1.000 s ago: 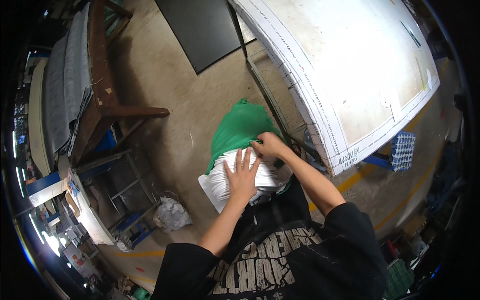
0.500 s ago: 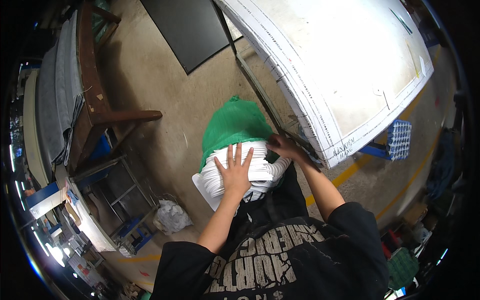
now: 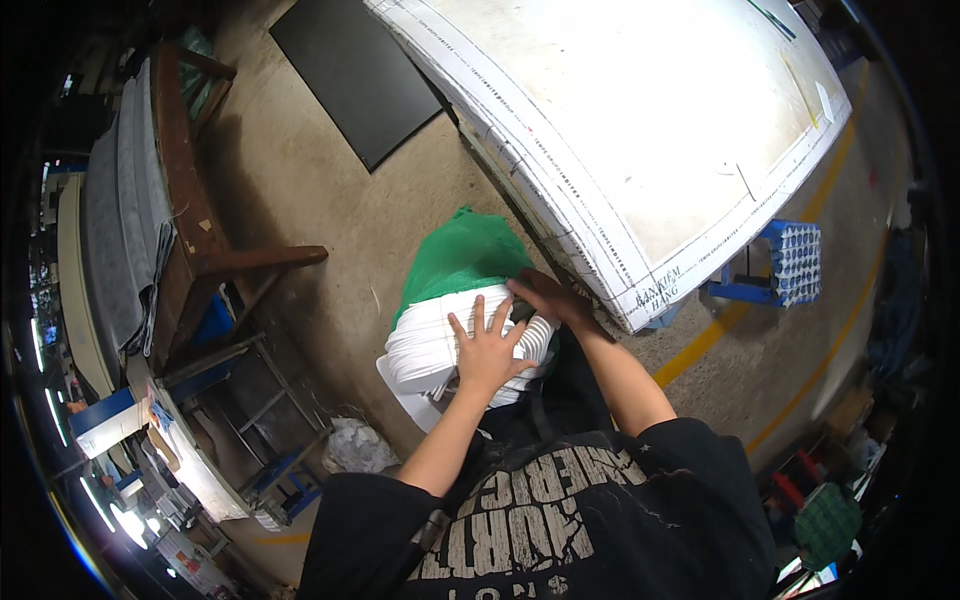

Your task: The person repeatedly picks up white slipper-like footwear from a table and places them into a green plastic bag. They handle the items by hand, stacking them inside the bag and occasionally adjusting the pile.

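A green mesh-like bag (image 3: pixel 462 252) stands upright between my legs and the table. Stacks of thin, white, curved flat pieces (image 3: pixel 425 335) fill its mouth and stick out toward me. My left hand (image 3: pixel 487 350) lies on these pieces with its fingers spread. At the right side of the bag's rim, my right hand (image 3: pixel 548 296) has its fingers curled on the green edge. Its fingertips are partly hidden. Below it, a striped-looking stack of white pieces (image 3: pixel 538 338) shows its layered edges.
A white-topped table (image 3: pixel 640 150) rises close on the right, its corner near my right forearm. Left stands a brown wooden bench (image 3: pixel 200 250) with grey sheets. Other things are a dark panel (image 3: pixel 355 80), a blue stool (image 3: pixel 770 265) and a whitish plastic bag (image 3: pixel 357 447).
My left hand has shifted right across the white pieces, toward my right hand. The right hand stays at the bag's rim. The whole view has turned slightly.
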`<action>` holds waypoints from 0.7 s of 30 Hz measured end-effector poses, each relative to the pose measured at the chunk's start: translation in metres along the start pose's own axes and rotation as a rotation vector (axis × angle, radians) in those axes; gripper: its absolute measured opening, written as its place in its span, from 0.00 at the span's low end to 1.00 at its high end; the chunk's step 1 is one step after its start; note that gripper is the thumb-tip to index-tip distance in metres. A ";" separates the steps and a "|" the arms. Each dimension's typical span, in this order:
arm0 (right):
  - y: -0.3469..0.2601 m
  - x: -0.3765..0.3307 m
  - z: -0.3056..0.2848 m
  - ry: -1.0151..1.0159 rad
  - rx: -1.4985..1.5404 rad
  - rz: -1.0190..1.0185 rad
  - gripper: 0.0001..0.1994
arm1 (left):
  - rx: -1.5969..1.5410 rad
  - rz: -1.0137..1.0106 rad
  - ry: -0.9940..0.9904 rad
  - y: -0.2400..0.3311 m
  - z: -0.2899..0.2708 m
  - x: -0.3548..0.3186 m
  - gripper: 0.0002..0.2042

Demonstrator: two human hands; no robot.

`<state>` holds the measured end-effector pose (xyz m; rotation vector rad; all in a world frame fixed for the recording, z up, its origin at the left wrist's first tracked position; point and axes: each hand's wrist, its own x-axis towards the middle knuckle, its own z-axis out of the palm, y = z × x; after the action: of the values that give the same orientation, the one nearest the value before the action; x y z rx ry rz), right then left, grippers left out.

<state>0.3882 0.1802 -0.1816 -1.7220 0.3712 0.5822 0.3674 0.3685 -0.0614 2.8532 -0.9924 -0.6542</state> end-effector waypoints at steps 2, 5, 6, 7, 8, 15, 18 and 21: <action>-0.011 0.003 0.002 -0.047 -0.157 -0.001 0.35 | 0.005 -0.054 0.143 0.007 0.016 0.000 0.30; -0.023 0.000 0.014 0.010 -0.159 0.093 0.38 | -0.045 -0.144 0.167 0.013 0.033 -0.001 0.25; -0.026 -0.002 0.016 0.067 -0.185 0.104 0.39 | -0.036 -0.175 0.172 0.015 0.036 0.000 0.22; -0.029 -0.005 0.021 0.151 -0.175 0.068 0.35 | 0.005 -0.204 0.114 0.015 0.038 0.001 0.21; -0.030 -0.010 0.022 0.134 -0.162 0.070 0.35 | 0.056 -0.229 0.065 0.017 0.039 0.003 0.21; 0.001 -0.029 -0.010 0.128 -0.217 -0.191 0.26 | 0.100 -0.104 0.088 0.021 0.042 0.030 0.25; 0.021 -0.030 -0.016 0.323 -0.052 -0.341 0.20 | 0.025 -0.115 0.235 0.014 0.041 0.036 0.26; 0.043 -0.044 -0.008 0.492 -0.286 -0.373 0.25 | 0.051 -0.127 0.223 0.005 0.038 0.036 0.26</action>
<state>0.3303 0.1597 -0.1904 -2.1436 0.3057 -0.0725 0.3738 0.3462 -0.1087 2.9688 -0.8121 -0.3117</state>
